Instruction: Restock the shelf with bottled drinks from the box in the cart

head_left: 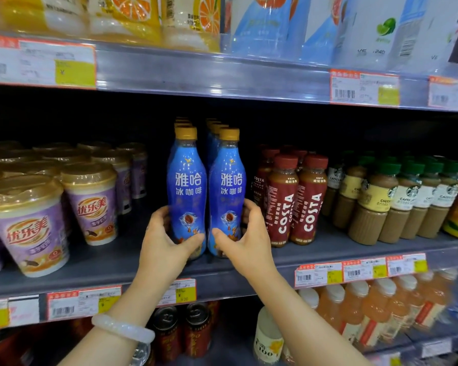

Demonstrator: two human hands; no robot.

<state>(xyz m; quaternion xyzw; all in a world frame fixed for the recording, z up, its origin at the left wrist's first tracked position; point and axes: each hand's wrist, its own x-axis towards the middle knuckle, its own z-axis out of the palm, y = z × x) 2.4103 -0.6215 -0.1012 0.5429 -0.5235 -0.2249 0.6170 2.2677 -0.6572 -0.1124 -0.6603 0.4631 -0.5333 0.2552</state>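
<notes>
Two blue, glossy, waisted plastic bottles [187, 191] stand at the grey shelf's [117, 262] front edge, left hand [164, 244] and right hand [246, 241] each clamped round one's base.

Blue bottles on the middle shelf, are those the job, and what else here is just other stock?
Part of the job:
left blue bottle, in the left hand
right blue bottle, in the right hand
middle shelf

Just other stock:
purple cups
red Costa bottles
green-capped Starbucks bottles
</notes>
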